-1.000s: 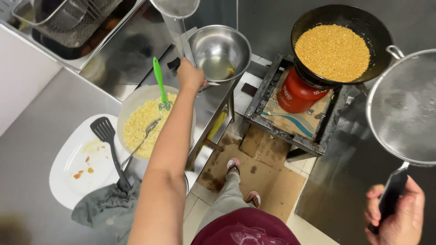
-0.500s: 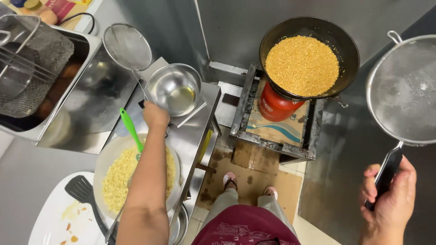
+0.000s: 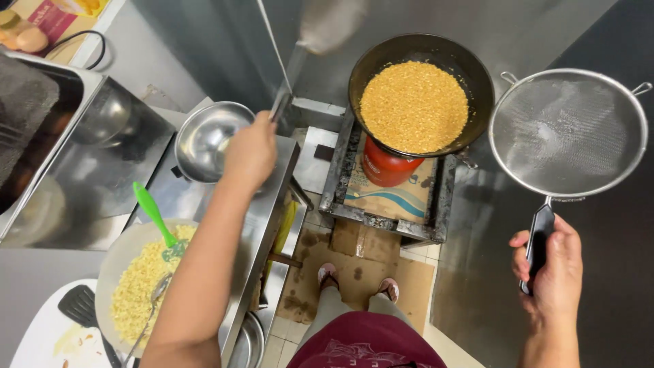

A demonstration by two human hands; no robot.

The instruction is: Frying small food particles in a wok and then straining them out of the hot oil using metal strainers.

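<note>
Standing: a person at a steel kitchen counter, seen from above, both hands busy with strainers.
Left hand: the left hand (image 3: 251, 151), at centre left of the frame, is closed in a fist around the metal handle of a small, blurred wire-mesh skimmer (image 3: 332, 24) whose round head sits at the top centre.
Right hand: the right hand (image 3: 555, 266), at lower right, is wrapped firmly around the black handle of a large round wire-mesh strainer (image 3: 567, 131), which spreads across the upper right of the frame, its mesh looking empty.
Wok: a black round wok (image 3: 420, 92), filled with golden-yellow fried grains (image 3: 413, 105), sits at upper centre, between the two strainers.
Burner: the wok rests over a red gas cylinder (image 3: 385, 168) inside a dark metal frame stand (image 3: 340, 178), with a printed cardboard sheet (image 3: 392, 197) beneath.
Steel bowl: a shiny, empty round steel bowl (image 3: 204, 140) sits just left of the left hand, on the stainless steel counter (image 3: 266, 211).
Lower left: a wide pale pan (image 3: 112, 262) holds pale yellow grains (image 3: 139, 286), with a green-handled spatula (image 3: 155, 217) and a metal spoon (image 3: 151, 300) resting in it.
Corner: a black slotted turner (image 3: 78, 308) lies on a white plate (image 3: 34, 337) at the bottom left edge.
Floor: flattened brown cardboard (image 3: 354, 272) lies under the person's sandalled feet (image 3: 327, 274) at bottom centre.
</note>
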